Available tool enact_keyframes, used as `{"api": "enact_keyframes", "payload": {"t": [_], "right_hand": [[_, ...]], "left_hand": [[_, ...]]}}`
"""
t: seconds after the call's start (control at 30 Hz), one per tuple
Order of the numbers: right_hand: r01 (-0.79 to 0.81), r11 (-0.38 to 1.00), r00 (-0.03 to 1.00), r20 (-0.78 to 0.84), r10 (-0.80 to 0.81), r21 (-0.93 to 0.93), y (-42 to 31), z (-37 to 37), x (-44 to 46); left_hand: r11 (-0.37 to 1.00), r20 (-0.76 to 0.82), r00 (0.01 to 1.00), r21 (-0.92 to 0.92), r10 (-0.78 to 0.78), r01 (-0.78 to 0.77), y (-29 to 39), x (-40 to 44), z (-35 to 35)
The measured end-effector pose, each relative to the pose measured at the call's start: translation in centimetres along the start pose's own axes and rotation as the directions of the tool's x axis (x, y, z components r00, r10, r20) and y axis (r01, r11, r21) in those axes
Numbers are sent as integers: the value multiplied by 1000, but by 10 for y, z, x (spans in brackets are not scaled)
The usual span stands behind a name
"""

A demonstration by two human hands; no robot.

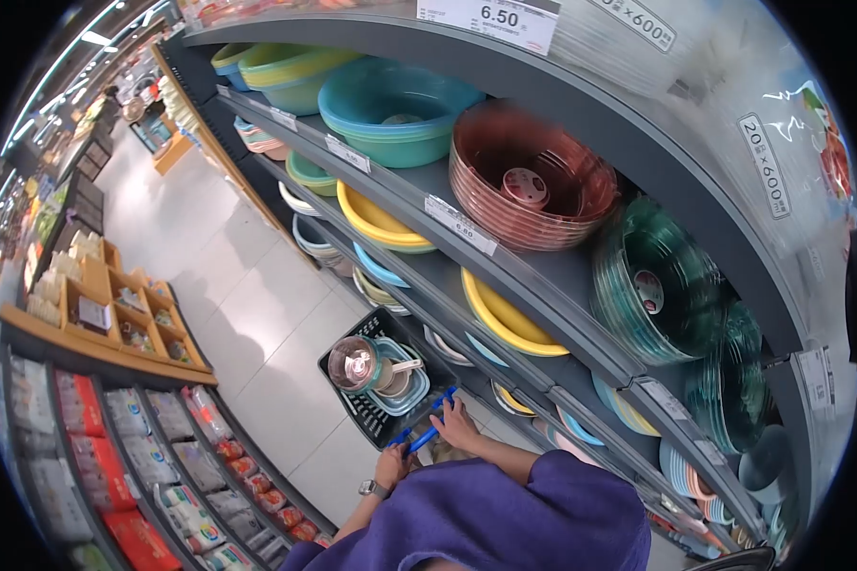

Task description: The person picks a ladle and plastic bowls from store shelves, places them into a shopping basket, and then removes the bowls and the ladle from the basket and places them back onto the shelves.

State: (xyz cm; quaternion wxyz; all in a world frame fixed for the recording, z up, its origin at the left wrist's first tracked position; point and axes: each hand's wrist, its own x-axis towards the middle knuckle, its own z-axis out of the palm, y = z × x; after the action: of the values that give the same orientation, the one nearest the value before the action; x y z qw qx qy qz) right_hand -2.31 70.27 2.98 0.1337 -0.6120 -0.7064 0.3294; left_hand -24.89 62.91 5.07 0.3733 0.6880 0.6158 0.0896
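Head camera: the blue handle [423, 441] lies crosswise just in front of the person, its long axis slanting from near left up to far right, and both hands are on it. The left hand [390, 466] is at the near-left end, the right hand [459, 425] at the far-right end. Fingers look curled round the bar on both sides, neither hand spread — though how tightly they close on the underside I cannot tell.

Beyond the handle, far and to the left of the right hand, is the dark basket [352, 415]. It is longer than it is wide, and its long axis runs from near right to far left, so the handle crosses its near end rather than lining up with its length. In it sit a clear bowl [354, 364] toward the left side and light blue basins [411, 388] on the right, with a pale-handled utensil [405, 365] among them.

The grey shelving [581, 328] slants along the right side, close to the basket's right edge — the right hand is the nearer one to it, and to the yellow basin [512, 328] on a lower shelf. On the left hand's side, pale floor [257, 314] separates the basket from the packets [152, 457] at far left.
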Motion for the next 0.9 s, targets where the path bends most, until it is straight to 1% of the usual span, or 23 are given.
{"api": "enact_keyframes", "payload": {"t": [0.03,0.07,0.13,0.17,0.23,0.27,0.3,0.37,0.4,0.43,0.47,0.53,0.57,0.6,0.67,0.7,0.73,0.8,0.9], "right_hand": [[4,1000,1000,7,-3,-24,1,2,1],[20,1000,1000,20,-20,-21,3,4,1],[42,999,999,-9,-42,-22,4,6,6],[62,998,998,0,-62,-20,5,8,9],[108,992,990,-84,-113,-59,6,11,13],[128,990,988,-76,-132,-58,7,11,16],[139,990,988,-65,-141,-37,6,9,21],[166,986,985,-51,-167,-19,3,3,35],[172,985,985,15,-172,-8,2,0,43],[175,985,981,81,-174,2,2,-3,50],[184,983,979,87,-183,0,1,-6,57],[173,985,957,230,-174,23,-5,-12,75],[138,990,939,314,-140,29,-8,-15,86],[145,989,938,313,-146,27,-9,-15,97],[181,983,906,387,-172,12,-9,-11,115],[181,983,874,455,-168,16,-12,-14,125],[187,982,872,459,-172,13,-15,-17,133],[174,985,836,530,-141,-13,-22,-16,149],[189,982,838,524,-154,-14,-27,-6,169]], "left_hand": [[999,-16,1000,53,15,-14,1,-2,0],[999,-27,1000,52,-2,4,3,-4,1],[998,-33,999,60,-19,21,8,-3,-3],[997,-40,999,72,4,-1,5,-1,-1],[995,-57,998,99,-1,7,5,1,-1],[992,-56,998,126,9,-2,4,2,0],[992,-72,997,126,-2,12,8,3,-4],[984,-30,997,163,-69,73,16,8,-12],[983,-42,996,161,-78,84,14,10,-12],[986,-105,991,134,-82,96,13,13,-11],[989,-166,982,108,-86,105,11,15,-10],[984,-175,978,112,-118,139,12,20,-15],[984,-213,969,102,-123,147,12,22,-18],[984,-252,959,91,-128,155,12,25,-21],[981,-255,958,102,-134,164,4,33,-23],[980,-242,958,87,-154,180,2,38,-26],[978,-230,958,73,-173,194,0,41,-29],[978,-248,954,77,-168,192,0,45,-35],[971,-276,939,63,-205,230,0,50,-49]]}}
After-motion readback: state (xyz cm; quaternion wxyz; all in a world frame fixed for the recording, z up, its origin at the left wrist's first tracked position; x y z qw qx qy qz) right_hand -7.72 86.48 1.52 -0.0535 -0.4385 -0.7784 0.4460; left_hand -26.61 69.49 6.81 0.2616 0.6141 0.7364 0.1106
